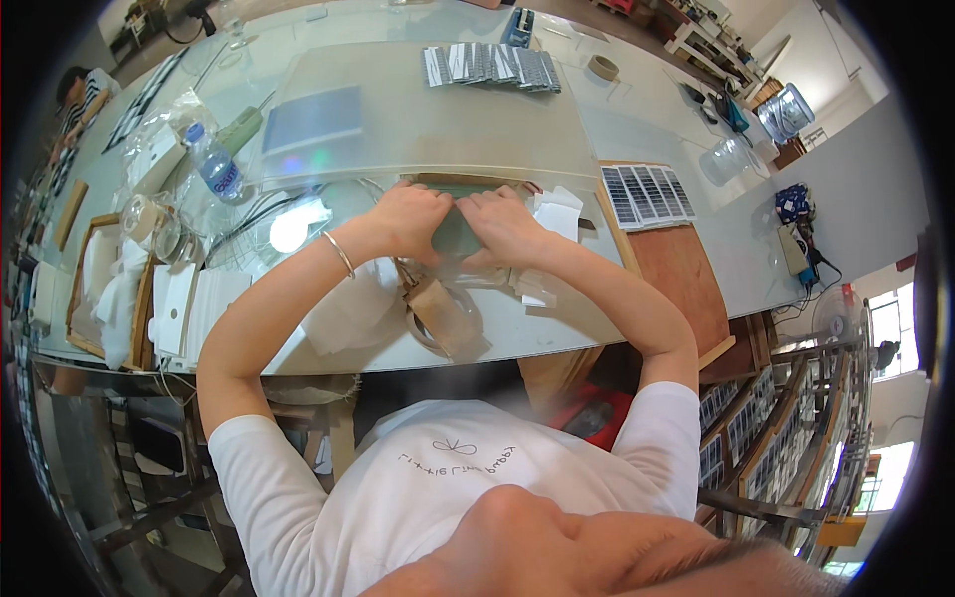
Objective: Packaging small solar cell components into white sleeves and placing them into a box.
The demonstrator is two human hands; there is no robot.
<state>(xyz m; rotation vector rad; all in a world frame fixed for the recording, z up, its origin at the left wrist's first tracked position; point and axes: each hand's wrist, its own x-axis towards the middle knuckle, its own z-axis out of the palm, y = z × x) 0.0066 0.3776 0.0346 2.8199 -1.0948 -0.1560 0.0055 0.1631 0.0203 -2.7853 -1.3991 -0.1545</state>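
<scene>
1. Both hands pressed flat on a small dark green sheet [457, 235] near the middle of the bench [557, 323], a little back from the near edge
2. Left hand [410, 221] on the sheet's left part, fingers spread loosely and bent down onto it, not clenched; thin bangle [339, 254] on that wrist
3. Right hand [505, 227] on the sheet's right part, fingers likewise lying on it; grasp around the edge impossible to tell
4. Just behind the hands, a large pale translucent board [428, 119] covering much of the bench's middle, with a darker blue-grey rectangle [311, 119] on its left part
5. Toward the far edge, a row of dark solar cell strips [491, 66], with a roll of tape [602, 68] just to the right
6. To the right of the hands, a wooden board [681, 274] reaching the near right corner, carrying a panel of dark cells [647, 194] at its far end
7. Beside the right hand, folded white paper pieces [555, 214]; below the hands, a brown paper piece [438, 308] lying over a round tape roll near the near edge
8. On the left part of the bench: a clear plastic bottle [214, 164] with a blue cap and label, lying tilted; contents hard to tell
9. Near the left edge, a wooden tray [82, 289] holding white cloth [119, 298], stacks of white cards [179, 308] beside it
10. Near the right edge, a clear jar [726, 159]; contents not discernible
11. At the far left corner, another person [80, 95] in a striped top
</scene>
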